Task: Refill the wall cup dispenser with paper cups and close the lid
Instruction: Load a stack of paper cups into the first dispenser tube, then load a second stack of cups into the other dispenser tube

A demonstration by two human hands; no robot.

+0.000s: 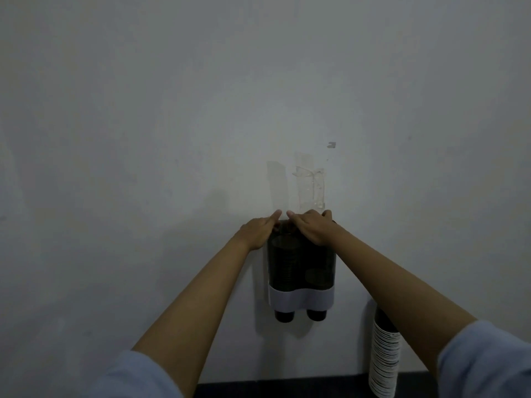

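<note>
Dispenser lid work occupies both hands at the top of the dark, smoky housing fixed to the pale wall. The left hand lies palm-down over the upper left corner, fingers stretched toward the wall and pressing flat rather than wrapped around anything. The right hand covers the upper right side the same way, fingers spread and flat on top; the fingertips of the two hands nearly meet at the middle. Through the tinted front, stacked paper cups fill the left tube. A white band wraps the bottom, with two dark cup ends poking out below. Clear tape clings to the wall just above. A sleeve of spare cups stands lower right, partly behind the right forearm.
</note>
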